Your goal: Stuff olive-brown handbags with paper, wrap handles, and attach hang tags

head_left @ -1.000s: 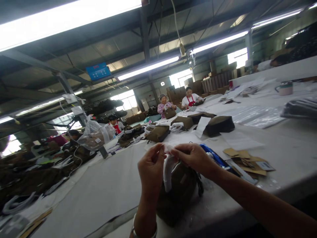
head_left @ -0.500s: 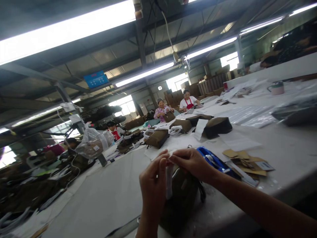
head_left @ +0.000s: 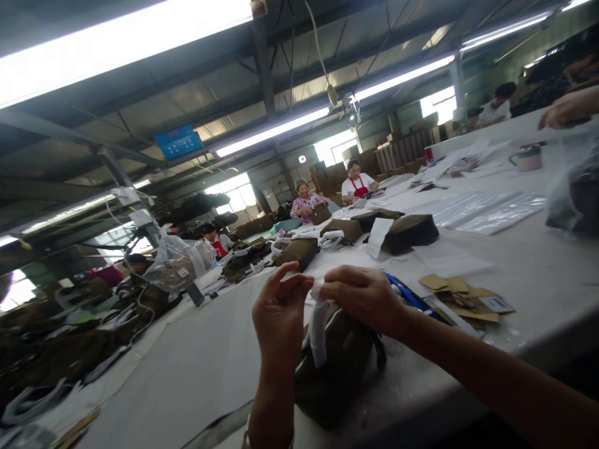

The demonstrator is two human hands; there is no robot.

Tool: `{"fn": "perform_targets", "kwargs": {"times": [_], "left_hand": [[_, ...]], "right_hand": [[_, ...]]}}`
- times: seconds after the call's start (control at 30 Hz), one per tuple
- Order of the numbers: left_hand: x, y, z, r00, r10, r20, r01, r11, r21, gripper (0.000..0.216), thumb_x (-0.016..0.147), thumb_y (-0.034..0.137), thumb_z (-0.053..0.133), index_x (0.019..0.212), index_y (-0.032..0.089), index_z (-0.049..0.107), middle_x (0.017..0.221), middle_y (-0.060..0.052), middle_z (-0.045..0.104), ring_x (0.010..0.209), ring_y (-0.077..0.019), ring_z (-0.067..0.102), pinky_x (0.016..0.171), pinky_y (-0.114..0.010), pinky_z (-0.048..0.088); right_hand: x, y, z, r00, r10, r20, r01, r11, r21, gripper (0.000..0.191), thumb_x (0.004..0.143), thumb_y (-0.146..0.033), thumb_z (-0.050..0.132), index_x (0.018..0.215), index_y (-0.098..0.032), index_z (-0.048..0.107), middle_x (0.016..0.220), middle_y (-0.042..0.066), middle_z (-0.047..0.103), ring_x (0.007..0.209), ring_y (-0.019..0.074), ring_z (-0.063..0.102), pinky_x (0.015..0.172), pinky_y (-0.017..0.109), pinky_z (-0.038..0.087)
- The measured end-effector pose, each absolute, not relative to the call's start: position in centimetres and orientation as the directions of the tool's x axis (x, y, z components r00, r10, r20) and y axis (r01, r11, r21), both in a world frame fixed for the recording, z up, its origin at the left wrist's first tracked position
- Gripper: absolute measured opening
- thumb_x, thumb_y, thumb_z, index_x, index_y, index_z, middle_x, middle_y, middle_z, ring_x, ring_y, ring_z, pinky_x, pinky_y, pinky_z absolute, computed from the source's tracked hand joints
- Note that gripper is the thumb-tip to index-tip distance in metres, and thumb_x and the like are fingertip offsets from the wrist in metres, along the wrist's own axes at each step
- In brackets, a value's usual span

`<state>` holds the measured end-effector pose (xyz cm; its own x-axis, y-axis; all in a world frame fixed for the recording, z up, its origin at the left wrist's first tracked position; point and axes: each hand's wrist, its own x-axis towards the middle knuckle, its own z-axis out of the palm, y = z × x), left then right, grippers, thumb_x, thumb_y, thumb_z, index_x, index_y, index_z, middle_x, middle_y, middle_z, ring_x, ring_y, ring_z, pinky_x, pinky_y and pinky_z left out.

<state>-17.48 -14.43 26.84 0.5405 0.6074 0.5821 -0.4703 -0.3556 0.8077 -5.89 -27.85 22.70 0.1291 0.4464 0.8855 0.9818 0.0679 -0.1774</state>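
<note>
A dark olive bag stands on the white table in front of me. Its handle is wrapped in white sheet material. At the top of the handle, my right hand pinches the white wrapping between thumb and fingers. My left hand meets it from the left, thumb and forefinger pressed together at the wrapping's edge. A blue plastic object lies behind my right hand, partly hidden by it.
Brown card tags lie to the right. Several olive bags sit farther back, near clear plastic sheets and a mug. A co-worker's hand is above a plastic-wrapped bag at right. Other people work across the table.
My left hand's fingers have lifted and opened out somewhat, while the right keeps its pinch. More of the wrapped handle shows. At right, a co-worker's hand has appeared above the plastic-wrapped bag.
</note>
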Motion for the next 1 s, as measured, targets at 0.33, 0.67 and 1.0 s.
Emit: {"fn": "perform_targets", "kwargs": {"times": [0.33,0.67,1.0], "left_hand": [[-17.8,-13.2,24.9,0.637,0.515,0.574,-0.319,-0.501,0.804,0.044,0.099,0.058,0.055,0.122,0.024,0.072,0.129,-0.010,0.072,0.116,-0.0259,0.070,0.093,-0.034,0.055],[-16.2,-13.1,24.4,0.611,0.199,0.766,0.003,-0.969,0.249,0.031,0.093,0.038,0.067,0.120,0.025,0.076,0.110,-0.009,0.080,0.094,-0.0281,0.074,0.083,-0.032,0.052],[-16.2,-12.0,20.1,0.327,0.096,0.940,0.134,-0.989,0.054,0.043,0.102,0.020,0.055,0.145,0.020,0.059,0.143,-0.015,0.064,0.136,-0.0290,0.057,0.114,-0.043,0.043]], "right_hand": [[-5.0,-29.7,16.5,0.434,0.367,0.823,0.829,0.195,-0.525,0.030,0.101,-0.027,0.054,0.124,-0.028,0.074,0.116,0.008,0.076,0.084,0.0182,0.074,0.073,0.029,0.061],[-3.8,-33.2,13.7,0.729,0.205,0.653,0.678,-0.082,-0.731,0.025,0.100,-0.036,0.056,0.108,-0.024,0.076,0.104,0.007,0.077,0.065,0.0168,0.069,0.076,0.034,0.059],[-3.5,-34.9,2.8,0.754,0.483,0.446,0.634,-0.356,-0.686,0.025,0.093,-0.024,0.061,0.113,-0.022,0.076,0.112,0.008,0.077,0.101,0.0245,0.074,0.091,0.037,0.059]]}}
